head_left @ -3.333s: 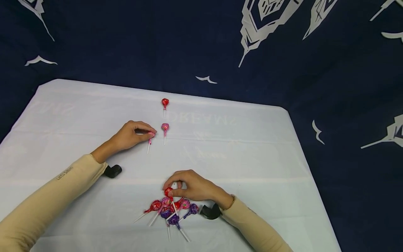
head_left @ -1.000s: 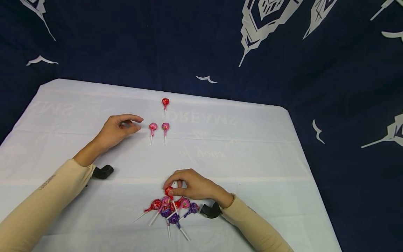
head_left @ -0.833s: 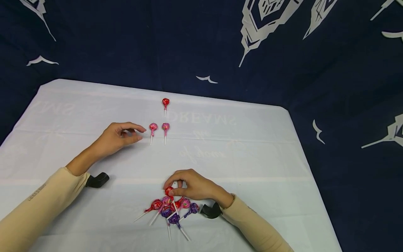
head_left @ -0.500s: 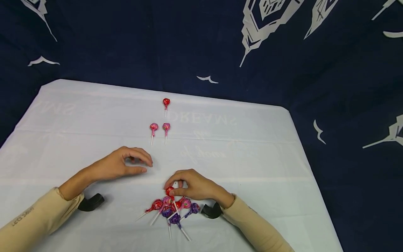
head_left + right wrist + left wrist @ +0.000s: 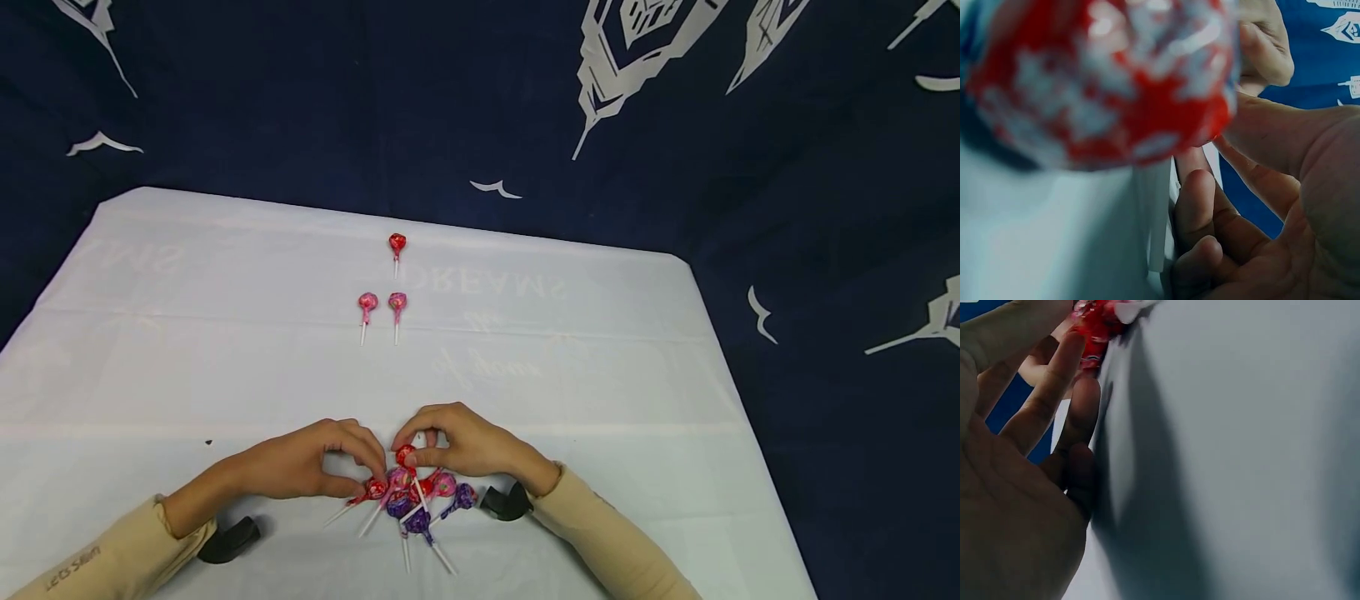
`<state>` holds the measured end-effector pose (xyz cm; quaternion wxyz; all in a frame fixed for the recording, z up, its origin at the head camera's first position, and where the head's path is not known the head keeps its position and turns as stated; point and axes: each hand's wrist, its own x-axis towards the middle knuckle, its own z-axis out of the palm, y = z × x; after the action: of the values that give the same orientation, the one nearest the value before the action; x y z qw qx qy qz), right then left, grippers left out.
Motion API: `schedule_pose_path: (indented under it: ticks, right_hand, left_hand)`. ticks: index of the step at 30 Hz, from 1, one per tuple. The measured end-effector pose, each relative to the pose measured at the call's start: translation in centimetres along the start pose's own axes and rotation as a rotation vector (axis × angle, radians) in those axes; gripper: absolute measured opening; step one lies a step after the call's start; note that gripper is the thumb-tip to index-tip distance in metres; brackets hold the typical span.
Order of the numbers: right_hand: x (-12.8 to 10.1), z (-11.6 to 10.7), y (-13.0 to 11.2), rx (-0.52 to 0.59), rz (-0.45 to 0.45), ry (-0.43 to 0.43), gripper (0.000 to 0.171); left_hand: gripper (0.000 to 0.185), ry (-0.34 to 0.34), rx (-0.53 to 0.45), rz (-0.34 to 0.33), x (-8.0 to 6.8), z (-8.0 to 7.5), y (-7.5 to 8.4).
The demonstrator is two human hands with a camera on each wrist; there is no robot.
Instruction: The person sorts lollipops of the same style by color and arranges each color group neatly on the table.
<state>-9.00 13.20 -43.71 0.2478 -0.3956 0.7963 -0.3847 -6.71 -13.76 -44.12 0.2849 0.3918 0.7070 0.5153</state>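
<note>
Red-wrapped, the leftmost lollipop (image 5: 376,489) in the pile (image 5: 417,522) on the counter (image 5: 600,375) is now pinched by the left hand (image 5: 303,458), come down from two pink lollipops (image 5: 367,302), so both hands are occupied, the right hand (image 5: 468,442) pinching another red lollipop (image 5: 404,454).

Left hand (image 5: 300,461) at the left edge of the lollipop pile (image 5: 399,503), thumb and fingers (image 5: 366,444) curled in a pinch, right hand (image 5: 468,442) at the pile's far edge, likewise pinching, beige-sleeved arms (image 5: 611,532) angled in from either side.

White table (image 5: 637,375); lollipop pile (image 5: 417,522), three lollipops (image 5: 397,302) beyond.
</note>
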Motion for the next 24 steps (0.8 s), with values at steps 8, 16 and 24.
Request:
schedule_pose_path:
  ticks: [8,16,24]
  right_hand:
    - [0.0,0.1,0.1,0.002,-0.003,0.0,0.02]
    - [0.0,0.2,0.2,0.008,-0.002,0.005,0.02]
    - [0.0,0.0,0.0,0.003,-0.014,0.001,0.021]
  left_hand:
    - [0.021,0.049,0.072,0.098,0.0,0.8,-0.5]
    - [0.021,0.109,0.138,0.047,-0.2,1.4,-0.6]
    - [0.027,0.097,0.183,0.004,-0.4,1.5,-0.7]
